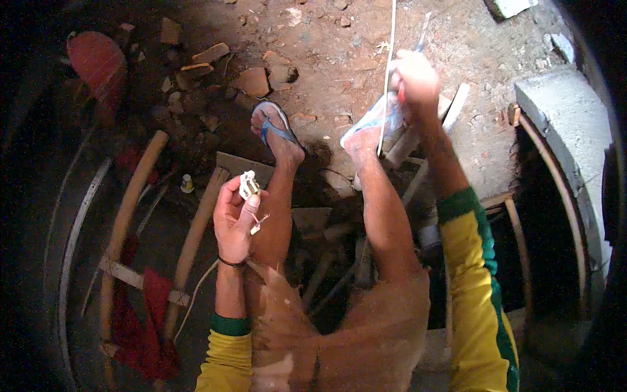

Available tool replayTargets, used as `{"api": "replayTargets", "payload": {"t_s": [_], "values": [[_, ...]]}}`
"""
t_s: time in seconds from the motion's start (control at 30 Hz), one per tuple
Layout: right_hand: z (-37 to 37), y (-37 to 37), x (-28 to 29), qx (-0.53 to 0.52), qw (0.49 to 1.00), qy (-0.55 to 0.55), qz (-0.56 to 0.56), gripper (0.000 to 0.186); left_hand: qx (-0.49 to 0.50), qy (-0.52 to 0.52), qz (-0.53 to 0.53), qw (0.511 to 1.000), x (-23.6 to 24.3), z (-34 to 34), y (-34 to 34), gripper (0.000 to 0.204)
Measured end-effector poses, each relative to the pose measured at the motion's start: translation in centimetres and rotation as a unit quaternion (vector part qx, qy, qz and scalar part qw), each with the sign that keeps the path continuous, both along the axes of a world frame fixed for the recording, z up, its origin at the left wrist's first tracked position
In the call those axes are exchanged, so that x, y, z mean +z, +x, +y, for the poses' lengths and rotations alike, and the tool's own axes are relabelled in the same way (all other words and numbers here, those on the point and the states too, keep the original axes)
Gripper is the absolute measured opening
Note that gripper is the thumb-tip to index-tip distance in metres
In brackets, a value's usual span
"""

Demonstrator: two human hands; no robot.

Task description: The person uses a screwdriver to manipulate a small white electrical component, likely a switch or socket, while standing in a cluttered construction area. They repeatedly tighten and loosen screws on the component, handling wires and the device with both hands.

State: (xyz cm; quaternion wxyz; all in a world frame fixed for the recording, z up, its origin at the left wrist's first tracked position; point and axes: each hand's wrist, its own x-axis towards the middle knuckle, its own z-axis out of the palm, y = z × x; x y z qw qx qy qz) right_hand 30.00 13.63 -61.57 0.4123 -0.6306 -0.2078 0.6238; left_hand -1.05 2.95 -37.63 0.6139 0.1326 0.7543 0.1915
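Observation:
My left hand (234, 219) is closed, with thumb and fingers pinching a small white electrical fitting (247, 185) that shows metal parts. By the thumb, a smaller white piece (255, 229) sits with short thin strands. My right hand (417, 81), blurred by motion, is out over the right foot. Its fingers are wrapped round a slim tool (424, 34) with a narrow shaft pointing away; a bit of red shows at the other side of the fist. Close beside that hand, a white cable (392, 32) runs down from the top edge to the right ankle.
Wooden ladder-like poles (134, 196) stand at left, with a red cloth (155, 294) draped on them. Broken bricks (253, 82) litter the dirt floor. At right are a grey concrete block (565, 117) and curved wooden bars (555, 170). A pale cable (196, 287) hangs near my left wrist.

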Motion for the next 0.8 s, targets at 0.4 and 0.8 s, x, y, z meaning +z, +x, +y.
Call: {"api": "replayTargets", "payload": {"t_s": [0.4, 0.8], "values": [[-2.6, -12.2, 32.5, 0.147, 0.956, -0.192, 0.168, 0.015, 0.078, 0.079, -0.147, 0.983, 16.4, 2.7, -1.0, 0.044], [-3.3, -18.0, 50.7, 0.114, 0.97, -0.17, 0.129, 0.017, 0.095, 0.259, -0.008, 0.961, 26.1, 4.3, -1.6, 0.04]]}}
